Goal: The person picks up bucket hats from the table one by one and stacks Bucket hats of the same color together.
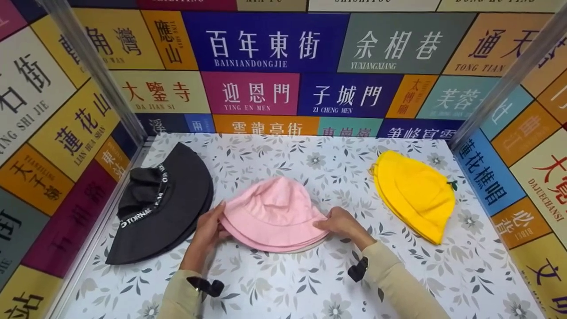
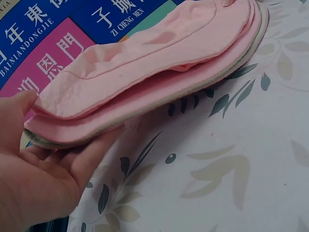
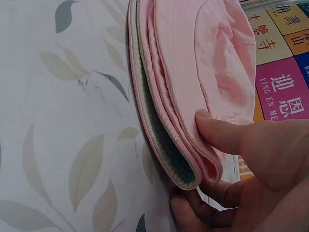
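A pink bucket hat [image 1: 274,212], pressed flat with its brim toward the person, lies in the middle of the table. Layered brim edges show a pale green lining in the right wrist view. My left hand [image 1: 212,226] grips the brim's left end, thumb on top and fingers beneath. At the right end, my right hand [image 1: 343,225] pinches the brim between thumb and fingers. In the left wrist view the left hand [image 2: 43,169] holds the hat's corner, and the right wrist view has the right hand [image 3: 256,169] around the other corner.
To the left lies a black wide-brimmed hat [image 1: 177,212] with a white-lettered band, close to the left hand. A yellow bucket hat [image 1: 414,195] with a small green sprout rests at the right. Patterned panels [image 1: 266,42] enclose the leaf-print table [image 1: 274,292] at the back and sides.
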The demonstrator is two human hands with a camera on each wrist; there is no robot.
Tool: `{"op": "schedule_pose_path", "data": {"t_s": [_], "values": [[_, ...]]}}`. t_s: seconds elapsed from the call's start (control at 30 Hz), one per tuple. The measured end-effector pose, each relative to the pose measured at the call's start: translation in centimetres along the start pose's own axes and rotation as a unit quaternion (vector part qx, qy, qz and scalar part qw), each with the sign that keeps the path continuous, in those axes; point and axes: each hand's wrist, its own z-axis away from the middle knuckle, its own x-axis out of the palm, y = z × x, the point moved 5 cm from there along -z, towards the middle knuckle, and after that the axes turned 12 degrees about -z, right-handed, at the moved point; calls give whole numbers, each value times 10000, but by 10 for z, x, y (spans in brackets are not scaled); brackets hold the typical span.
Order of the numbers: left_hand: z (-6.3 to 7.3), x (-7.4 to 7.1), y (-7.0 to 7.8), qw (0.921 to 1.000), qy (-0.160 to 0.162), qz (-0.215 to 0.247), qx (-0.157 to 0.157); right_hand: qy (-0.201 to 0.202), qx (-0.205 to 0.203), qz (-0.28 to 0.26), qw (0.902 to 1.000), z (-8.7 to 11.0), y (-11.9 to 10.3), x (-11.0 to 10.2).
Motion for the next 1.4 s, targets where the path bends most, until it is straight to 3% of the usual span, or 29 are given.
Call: {"op": "schedule_pose_path", "data": {"t_s": [0.23, 0.4, 0.57, 0.7, 0.87, 1.03, 1.4], "values": [[-1, -2, 2, 9993, 178, -177, 272, -400, -145, -322, 9986, -10, -9, -8], [-2, 9, 10, 9981, 12, -135, 598, 16, -595, -116, 9982, -20, -20, -35], [-4, 26, 13, 9973, -91, -394, 620, 446, -847, -146, 9953, -28, -22, -59], [-10, 42, 14, 9954, -5, -758, 589, 700, -794, -368, 9937, -32, -17, -72], [-17, 63, 16, 9915, 140, -1133, 631, 1006, -257, -719, 9920, -36, -7, -84], [-21, 79, 18, 9864, 154, -1470, 716, 1281, -271, -851, 9877, -41, 5, -90], [-24, 90, 14, 9764, 230, -1969, 861, 1455, -211, -890, 9851, -47, 39, -89]]}}
